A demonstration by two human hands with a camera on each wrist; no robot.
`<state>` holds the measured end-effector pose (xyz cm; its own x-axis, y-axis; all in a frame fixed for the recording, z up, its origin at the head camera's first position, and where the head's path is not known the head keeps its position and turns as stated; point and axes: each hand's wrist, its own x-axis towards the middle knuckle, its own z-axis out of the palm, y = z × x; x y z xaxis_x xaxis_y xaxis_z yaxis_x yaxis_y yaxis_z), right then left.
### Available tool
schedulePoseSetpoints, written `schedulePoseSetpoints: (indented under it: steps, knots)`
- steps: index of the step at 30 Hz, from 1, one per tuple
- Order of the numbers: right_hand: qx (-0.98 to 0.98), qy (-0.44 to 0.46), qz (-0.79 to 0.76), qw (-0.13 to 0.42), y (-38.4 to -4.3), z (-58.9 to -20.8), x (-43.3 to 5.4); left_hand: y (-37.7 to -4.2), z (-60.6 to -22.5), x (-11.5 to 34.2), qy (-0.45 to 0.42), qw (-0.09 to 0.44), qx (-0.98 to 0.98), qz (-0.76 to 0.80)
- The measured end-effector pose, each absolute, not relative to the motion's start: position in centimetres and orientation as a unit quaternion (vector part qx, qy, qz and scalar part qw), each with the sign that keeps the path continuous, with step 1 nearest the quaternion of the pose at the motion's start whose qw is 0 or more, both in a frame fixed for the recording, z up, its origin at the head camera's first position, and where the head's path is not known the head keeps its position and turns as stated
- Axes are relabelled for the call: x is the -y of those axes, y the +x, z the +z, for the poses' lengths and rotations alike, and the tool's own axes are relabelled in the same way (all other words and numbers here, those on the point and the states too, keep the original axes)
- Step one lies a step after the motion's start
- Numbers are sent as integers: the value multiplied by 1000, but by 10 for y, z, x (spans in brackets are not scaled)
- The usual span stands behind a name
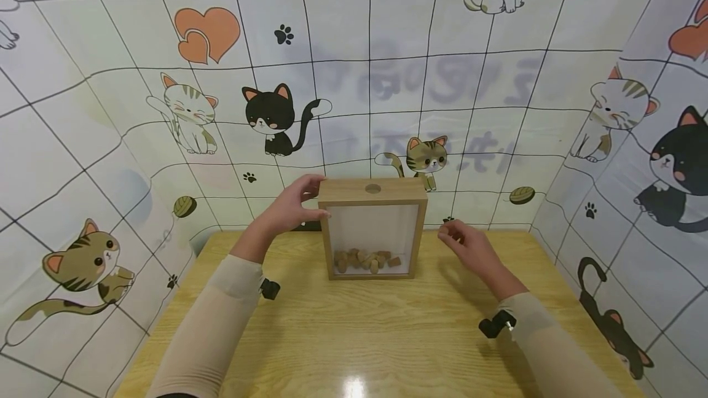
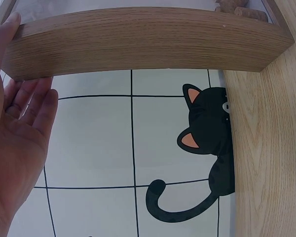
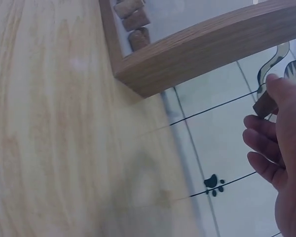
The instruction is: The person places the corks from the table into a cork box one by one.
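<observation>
A wooden shadow box (image 1: 372, 198) with a see-through front stands upright on the table, a round hole (image 1: 373, 189) in its top. Several corks (image 1: 365, 260) lie along its bottom inside. My left hand (image 1: 293, 204) grips the box's upper left corner, thumb at the front edge and fingers behind; the left wrist view shows this hand (image 2: 27, 123) across the wooden side. To the right of the box, apart from it, my right hand (image 1: 470, 247) is raised above the table. It pinches a cork (image 3: 265, 104) between thumb and forefinger, seen best in the right wrist view.
The light wooden table (image 1: 354, 330) reaches back to a wall (image 1: 343, 97) covered in a cat-print sheet with grid lines. That sheet also rises along both sides. The box stands near the table's back edge.
</observation>
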<state>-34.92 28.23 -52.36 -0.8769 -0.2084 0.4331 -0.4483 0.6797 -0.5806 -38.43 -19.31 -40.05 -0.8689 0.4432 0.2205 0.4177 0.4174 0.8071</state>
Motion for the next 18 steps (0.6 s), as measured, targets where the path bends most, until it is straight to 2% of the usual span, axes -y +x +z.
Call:
schedulePoseSetpoints:
  steps: [18]
  knots:
    - [880, 218, 352, 235, -349, -465, -279, -384, -400, 192, 254, 13, -844, 473]
